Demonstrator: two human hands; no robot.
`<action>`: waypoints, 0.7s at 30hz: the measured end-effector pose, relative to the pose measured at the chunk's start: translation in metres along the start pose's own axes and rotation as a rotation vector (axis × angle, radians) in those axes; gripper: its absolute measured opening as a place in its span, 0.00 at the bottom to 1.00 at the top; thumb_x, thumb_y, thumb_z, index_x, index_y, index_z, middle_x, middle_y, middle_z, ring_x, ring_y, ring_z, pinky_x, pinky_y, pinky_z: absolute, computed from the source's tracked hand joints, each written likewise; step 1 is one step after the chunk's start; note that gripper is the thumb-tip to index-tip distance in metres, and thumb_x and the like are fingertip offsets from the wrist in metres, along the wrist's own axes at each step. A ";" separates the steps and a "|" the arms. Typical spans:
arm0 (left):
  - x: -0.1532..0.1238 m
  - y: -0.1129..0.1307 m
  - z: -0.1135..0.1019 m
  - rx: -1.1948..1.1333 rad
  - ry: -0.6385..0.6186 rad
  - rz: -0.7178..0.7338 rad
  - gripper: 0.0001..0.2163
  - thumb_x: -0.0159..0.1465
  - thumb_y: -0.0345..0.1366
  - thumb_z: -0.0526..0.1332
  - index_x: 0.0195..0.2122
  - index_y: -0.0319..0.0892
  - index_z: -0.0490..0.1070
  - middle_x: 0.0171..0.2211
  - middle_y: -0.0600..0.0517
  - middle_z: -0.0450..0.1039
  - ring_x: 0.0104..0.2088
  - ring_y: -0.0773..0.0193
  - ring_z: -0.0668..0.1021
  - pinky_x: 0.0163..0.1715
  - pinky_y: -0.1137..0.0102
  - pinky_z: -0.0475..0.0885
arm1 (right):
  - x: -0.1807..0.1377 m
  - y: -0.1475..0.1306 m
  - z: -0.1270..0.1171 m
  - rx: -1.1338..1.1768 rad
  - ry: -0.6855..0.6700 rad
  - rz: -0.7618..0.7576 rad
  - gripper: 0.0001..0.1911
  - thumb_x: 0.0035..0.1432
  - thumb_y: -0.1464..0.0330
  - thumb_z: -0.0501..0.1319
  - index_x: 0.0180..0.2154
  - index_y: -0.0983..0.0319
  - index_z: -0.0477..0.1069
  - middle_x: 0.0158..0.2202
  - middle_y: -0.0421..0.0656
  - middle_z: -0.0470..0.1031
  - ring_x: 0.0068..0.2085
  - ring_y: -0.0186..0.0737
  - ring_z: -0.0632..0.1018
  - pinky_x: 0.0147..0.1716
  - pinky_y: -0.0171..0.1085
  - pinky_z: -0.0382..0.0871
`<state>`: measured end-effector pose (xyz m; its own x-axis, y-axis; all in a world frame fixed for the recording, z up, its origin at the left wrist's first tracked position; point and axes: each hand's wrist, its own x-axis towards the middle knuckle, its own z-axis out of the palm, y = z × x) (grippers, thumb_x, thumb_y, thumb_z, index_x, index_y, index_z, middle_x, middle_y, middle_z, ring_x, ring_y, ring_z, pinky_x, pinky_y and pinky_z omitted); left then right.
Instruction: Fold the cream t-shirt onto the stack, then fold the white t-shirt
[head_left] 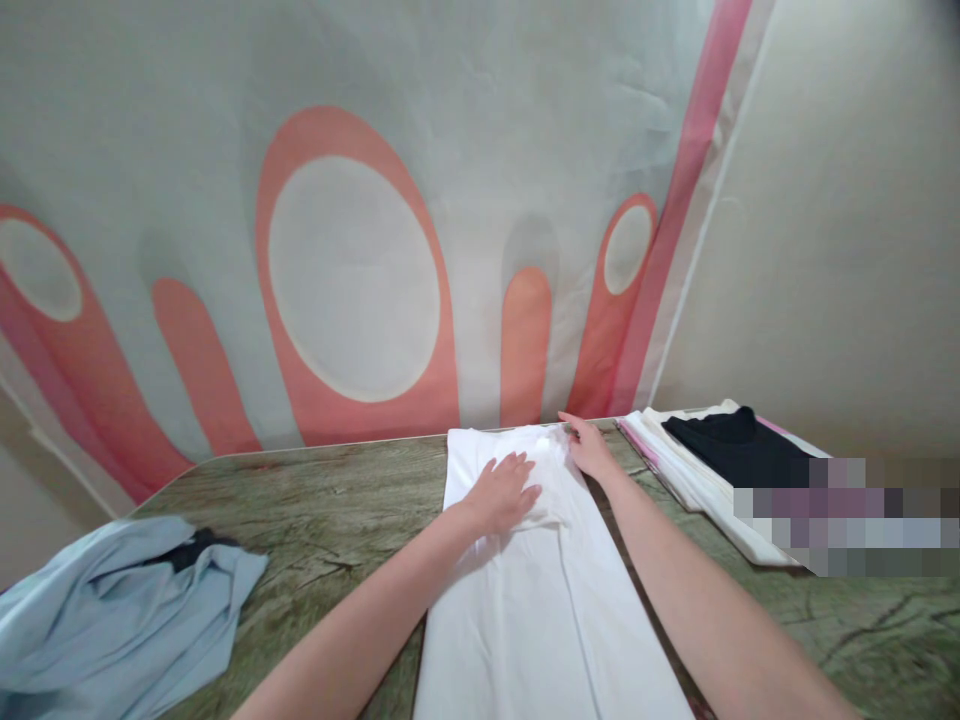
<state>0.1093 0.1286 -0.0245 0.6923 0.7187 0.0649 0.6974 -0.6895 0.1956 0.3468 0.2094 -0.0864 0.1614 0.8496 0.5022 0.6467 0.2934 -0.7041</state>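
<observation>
A white garment (517, 600), folded into a long narrow strip, lies on the table and runs from its far edge toward me. My left hand (504, 492) rests flat on the upper part of it, fingers spread. At the strip's far right corner, my right hand (590, 448) has its fingers closed at the cloth's edge, with one finger stretched out past it. The fabric there is slightly rumpled. Just below my left hand, a short layer of cloth ends in a crosswise edge. The garment's near end runs out of view.
A wood-patterned table (337, 510) carries everything. On the left lies a crumpled light blue garment (187, 610) with a dark piece in it. On the right is a stack of folded clothes (697, 500), topped by a black garment (739, 445). A printed backdrop (480, 150) rises behind the table.
</observation>
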 end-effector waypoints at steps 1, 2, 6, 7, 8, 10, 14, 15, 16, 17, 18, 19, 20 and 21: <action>0.004 0.002 0.004 0.019 -0.008 -0.007 0.23 0.67 0.46 0.42 0.60 0.41 0.53 0.63 0.46 0.49 0.63 0.54 0.50 0.59 0.54 0.47 | 0.002 0.002 0.001 0.012 -0.039 -0.030 0.29 0.46 0.81 0.50 0.51 0.59 0.66 0.48 0.44 0.73 0.48 0.38 0.72 0.53 0.42 0.61; 0.007 0.003 0.008 0.037 -0.006 -0.008 0.25 0.67 0.48 0.41 0.61 0.42 0.52 0.64 0.46 0.47 0.63 0.54 0.49 0.59 0.54 0.46 | 0.005 0.004 0.002 0.023 -0.090 -0.057 0.31 0.46 0.82 0.49 0.53 0.60 0.64 0.48 0.44 0.73 0.49 0.37 0.72 0.53 0.42 0.61; 0.008 0.004 0.022 0.084 0.026 0.001 0.27 0.67 0.51 0.37 0.62 0.43 0.49 0.65 0.48 0.43 0.64 0.54 0.47 0.60 0.54 0.42 | 0.022 0.015 -0.001 -0.001 -0.325 -0.088 0.29 0.48 0.82 0.47 0.53 0.61 0.62 0.46 0.45 0.73 0.48 0.36 0.72 0.52 0.40 0.62; 0.008 0.003 0.024 0.086 0.029 0.001 0.27 0.67 0.51 0.37 0.62 0.43 0.49 0.65 0.48 0.43 0.64 0.54 0.47 0.60 0.54 0.42 | 0.028 0.017 -0.004 -0.020 -0.375 -0.086 0.27 0.48 0.82 0.48 0.51 0.61 0.63 0.45 0.45 0.73 0.48 0.36 0.72 0.51 0.40 0.63; 0.008 0.003 0.025 0.087 0.031 0.001 0.27 0.67 0.51 0.36 0.62 0.43 0.49 0.65 0.48 0.43 0.64 0.54 0.47 0.60 0.54 0.42 | 0.033 0.018 -0.006 -0.035 -0.420 -0.085 0.26 0.49 0.81 0.49 0.50 0.62 0.65 0.44 0.45 0.74 0.46 0.36 0.73 0.50 0.39 0.64; 0.007 0.002 0.025 0.086 0.033 0.000 0.27 0.66 0.51 0.36 0.62 0.43 0.49 0.65 0.48 0.43 0.64 0.54 0.47 0.59 0.54 0.42 | 0.045 0.018 -0.011 -0.061 -0.511 -0.086 0.23 0.49 0.80 0.51 0.48 0.63 0.66 0.42 0.44 0.74 0.43 0.36 0.74 0.47 0.37 0.66; 0.006 0.003 0.024 0.076 0.030 -0.005 0.27 0.67 0.51 0.37 0.62 0.43 0.49 0.65 0.48 0.43 0.64 0.54 0.46 0.59 0.54 0.42 | 0.062 0.011 -0.016 -0.138 -0.683 -0.095 0.19 0.47 0.79 0.53 0.43 0.65 0.69 0.37 0.44 0.76 0.39 0.36 0.75 0.41 0.35 0.68; 0.006 0.004 0.023 0.072 0.027 -0.007 0.27 0.67 0.51 0.37 0.62 0.43 0.49 0.65 0.48 0.43 0.64 0.54 0.46 0.59 0.54 0.42 | 0.065 0.009 -0.017 -0.162 -0.714 -0.097 0.18 0.47 0.79 0.53 0.41 0.65 0.70 0.36 0.43 0.76 0.38 0.36 0.75 0.40 0.35 0.68; 0.005 0.005 0.023 0.069 0.022 -0.009 0.27 0.66 0.51 0.37 0.63 0.43 0.48 0.65 0.48 0.43 0.64 0.54 0.46 0.59 0.54 0.42 | 0.068 0.007 -0.016 -0.189 -0.738 -0.099 0.18 0.47 0.80 0.53 0.40 0.65 0.70 0.36 0.44 0.76 0.37 0.36 0.75 0.40 0.34 0.68; 0.005 0.005 0.022 0.066 0.015 -0.012 0.27 0.66 0.51 0.37 0.63 0.43 0.48 0.65 0.48 0.42 0.64 0.54 0.46 0.59 0.54 0.41 | 0.070 0.005 -0.016 -0.219 -0.754 -0.098 0.17 0.47 0.80 0.53 0.39 0.65 0.71 0.35 0.44 0.77 0.37 0.36 0.75 0.39 0.34 0.68; 0.005 0.006 0.021 0.064 0.008 -0.014 0.27 0.66 0.51 0.37 0.63 0.43 0.48 0.65 0.48 0.42 0.64 0.54 0.46 0.60 0.54 0.41 | 0.071 0.003 -0.016 -0.253 -0.763 -0.097 0.17 0.46 0.80 0.52 0.38 0.65 0.71 0.35 0.44 0.77 0.37 0.36 0.76 0.38 0.33 0.68; 0.004 0.006 0.021 0.061 0.003 -0.015 0.28 0.66 0.51 0.37 0.63 0.43 0.48 0.65 0.48 0.42 0.64 0.54 0.46 0.60 0.54 0.41 | 0.073 0.002 -0.015 -0.291 -0.767 -0.092 0.16 0.46 0.80 0.52 0.37 0.65 0.71 0.35 0.44 0.77 0.36 0.36 0.76 0.37 0.33 0.68; 0.004 0.006 0.021 0.059 -0.002 -0.015 0.28 0.66 0.51 0.37 0.63 0.43 0.48 0.65 0.48 0.42 0.64 0.54 0.46 0.60 0.54 0.41 | 0.073 0.001 -0.014 -0.334 -0.764 -0.085 0.16 0.46 0.80 0.53 0.36 0.65 0.72 0.34 0.44 0.77 0.35 0.36 0.76 0.36 0.33 0.68; 0.004 0.007 0.020 0.056 -0.004 -0.012 0.28 0.66 0.51 0.37 0.63 0.43 0.48 0.65 0.48 0.42 0.64 0.54 0.46 0.60 0.54 0.41 | 0.074 0.000 -0.013 -0.381 -0.755 -0.077 0.14 0.46 0.79 0.53 0.35 0.65 0.72 0.33 0.45 0.77 0.34 0.37 0.76 0.35 0.33 0.67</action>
<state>0.1204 0.1251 -0.0429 0.6842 0.7269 0.0591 0.7151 -0.6846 0.1412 0.3682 0.2663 -0.0428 -0.3465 0.9377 -0.0234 0.8643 0.3095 -0.3966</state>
